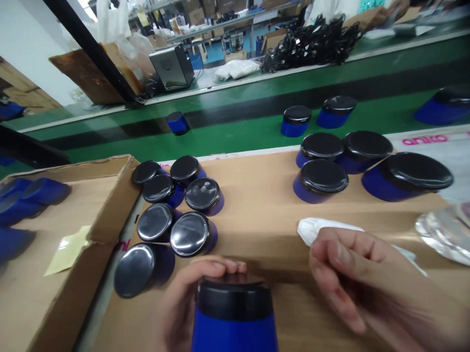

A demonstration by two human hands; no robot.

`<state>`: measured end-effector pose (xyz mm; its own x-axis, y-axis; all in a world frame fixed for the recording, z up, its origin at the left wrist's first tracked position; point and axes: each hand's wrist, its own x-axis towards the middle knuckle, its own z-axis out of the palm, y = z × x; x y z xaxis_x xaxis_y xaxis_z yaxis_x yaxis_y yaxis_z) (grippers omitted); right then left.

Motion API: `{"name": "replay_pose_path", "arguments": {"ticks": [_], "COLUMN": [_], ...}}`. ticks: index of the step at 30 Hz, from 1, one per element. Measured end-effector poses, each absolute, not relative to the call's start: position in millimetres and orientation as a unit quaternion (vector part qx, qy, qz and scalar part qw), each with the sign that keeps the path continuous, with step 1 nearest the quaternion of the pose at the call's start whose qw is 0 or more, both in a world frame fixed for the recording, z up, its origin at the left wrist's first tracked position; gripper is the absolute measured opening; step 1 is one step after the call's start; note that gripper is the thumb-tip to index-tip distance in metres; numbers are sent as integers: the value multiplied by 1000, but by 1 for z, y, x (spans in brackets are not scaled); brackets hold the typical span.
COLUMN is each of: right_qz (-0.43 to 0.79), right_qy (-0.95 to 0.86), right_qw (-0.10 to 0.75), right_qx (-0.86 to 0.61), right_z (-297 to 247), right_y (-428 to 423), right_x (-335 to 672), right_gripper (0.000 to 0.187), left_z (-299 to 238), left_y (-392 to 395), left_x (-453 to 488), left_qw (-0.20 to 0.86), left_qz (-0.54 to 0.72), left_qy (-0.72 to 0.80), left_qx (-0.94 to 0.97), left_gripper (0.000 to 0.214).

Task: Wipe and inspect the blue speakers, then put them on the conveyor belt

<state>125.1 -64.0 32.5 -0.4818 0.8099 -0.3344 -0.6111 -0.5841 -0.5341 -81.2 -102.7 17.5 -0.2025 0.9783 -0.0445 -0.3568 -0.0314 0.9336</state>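
Note:
At the bottom centre, my left hand is wrapped round a blue jar with a black lid, tilted towards me; its lower end is cut off by the frame. My right hand, to the right of the jar, has its fingers curled into a pinch. A crumpled white cloth shows at its fingertips and behind the knuckles, apparently in that pinch. Left of the held jar, several similar jars stand in a cluster on cardboard. A second group of lidded jars stands behind my right hand.
An open cardboard box at the left holds several blue jars and a yellow note. More jars stand on the green belt. A clear plastic object lies right. Beyond are black cables and another person's hand.

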Motion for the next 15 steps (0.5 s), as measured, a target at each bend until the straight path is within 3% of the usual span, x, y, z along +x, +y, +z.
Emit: {"name": "replay_pose_path", "arguments": {"ticks": [3,7,10,12,15], "right_qz": [828,833,793,786,826], "right_qy": [-142,-159,-156,-146,-162], "right_qw": [422,438,465,462,436], "right_qx": [-342,-297,-361,-384,-319], "right_z": [34,33,36,39,39], "right_y": [-67,-66,-65,-66,-66], "right_x": [125,126,121,117,117], "right_gripper": [34,41,47,46,30], "left_z": [8,-5,-5,-5,-6], "left_y": [-96,-93,-94,-92,-87], "left_x": [-96,-106,-103,-102,-103], "left_qw": [628,648,649,652,661], "left_qz": [588,576,581,579,571], "left_qy": [355,329,350,362,377], "left_qx": [366,374,345,330,308], "left_gripper": [10,15,16,10,15]}}
